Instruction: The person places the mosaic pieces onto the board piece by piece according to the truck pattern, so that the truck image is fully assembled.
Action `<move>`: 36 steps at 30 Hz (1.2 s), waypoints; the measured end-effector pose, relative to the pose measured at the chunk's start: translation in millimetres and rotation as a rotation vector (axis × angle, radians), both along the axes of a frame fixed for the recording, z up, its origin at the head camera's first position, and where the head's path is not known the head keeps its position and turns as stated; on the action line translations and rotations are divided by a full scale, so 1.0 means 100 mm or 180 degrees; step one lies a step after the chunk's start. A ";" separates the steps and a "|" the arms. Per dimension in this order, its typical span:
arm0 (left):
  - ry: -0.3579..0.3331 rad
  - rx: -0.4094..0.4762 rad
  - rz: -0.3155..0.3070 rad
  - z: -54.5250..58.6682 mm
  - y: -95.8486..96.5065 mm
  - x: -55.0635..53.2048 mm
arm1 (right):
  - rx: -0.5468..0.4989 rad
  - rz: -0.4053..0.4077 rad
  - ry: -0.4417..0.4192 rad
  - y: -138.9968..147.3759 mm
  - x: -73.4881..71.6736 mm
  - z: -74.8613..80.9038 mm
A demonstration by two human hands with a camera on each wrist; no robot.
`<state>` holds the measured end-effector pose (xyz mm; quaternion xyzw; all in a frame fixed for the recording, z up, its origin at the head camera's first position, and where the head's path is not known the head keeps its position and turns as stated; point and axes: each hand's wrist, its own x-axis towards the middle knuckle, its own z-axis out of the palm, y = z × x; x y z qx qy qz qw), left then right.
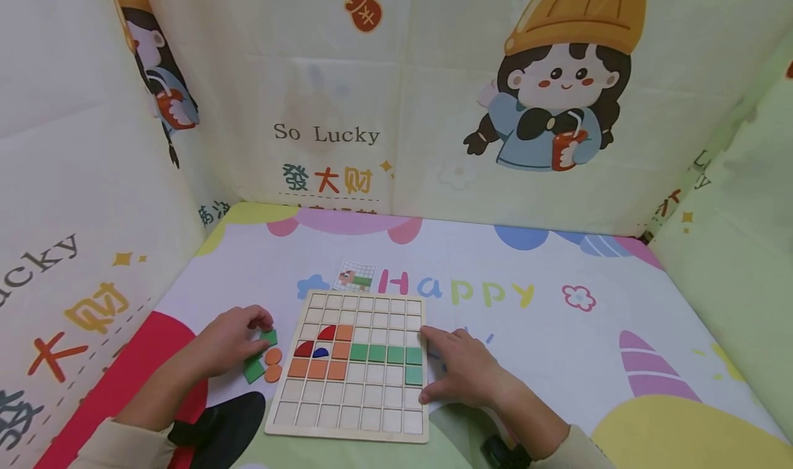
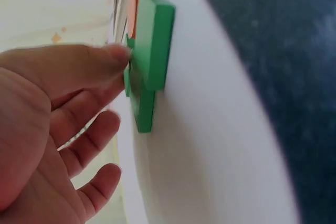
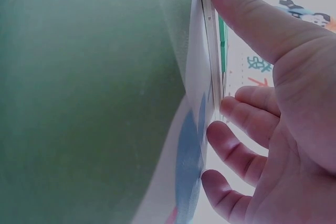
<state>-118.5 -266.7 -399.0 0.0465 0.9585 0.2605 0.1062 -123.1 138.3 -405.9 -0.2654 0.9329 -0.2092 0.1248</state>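
A square wooden grid board [image 1: 347, 435] lies on the table. Orange squares [image 1: 316, 369], green squares [image 1: 395, 355], two red quarter-round pieces [image 1: 303, 348] and a blue half-round piece [image 1: 320, 352] sit in its cells. My left hand [image 1: 226, 338] is left of the board, thumb and index finger on either side of a loose green tile [image 1: 269, 337]. In the left wrist view, the thumb tip is right at the stack of green tiles [image 2: 153, 45]. My right hand [image 1: 464, 368] rests against the board's right edge, thumb and fingers spread along it.
Two orange discs [image 1: 273, 355] lie between the left hand and the board, near another green tile [image 1: 252, 369]. A small card [image 1: 355, 276] with a printed grid pattern lies behind the board. A printed cloth wall [image 1: 434, 111] encloses the patterned table.
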 end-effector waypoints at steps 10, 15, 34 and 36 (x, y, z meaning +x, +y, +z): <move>0.0089 -0.0028 0.0028 -0.03 -0.03 -0.01 | 0.0036 0.0001 -0.0016 -0.01 -0.01 -0.01; 0.0068 -0.0028 0.0033 -0.05 -0.01 -0.04 | 0.0044 -0.0002 -0.0037 -0.02 -0.01 -0.02; 0.0023 0.0049 0.0025 -0.01 0.04 -0.12 | 0.0050 -0.0036 -0.0042 -0.01 -0.02 -0.04; 0.0036 0.0097 0.0026 0.03 0.09 -0.11 | 0.0044 -0.0038 -0.0040 -0.01 -0.02 -0.03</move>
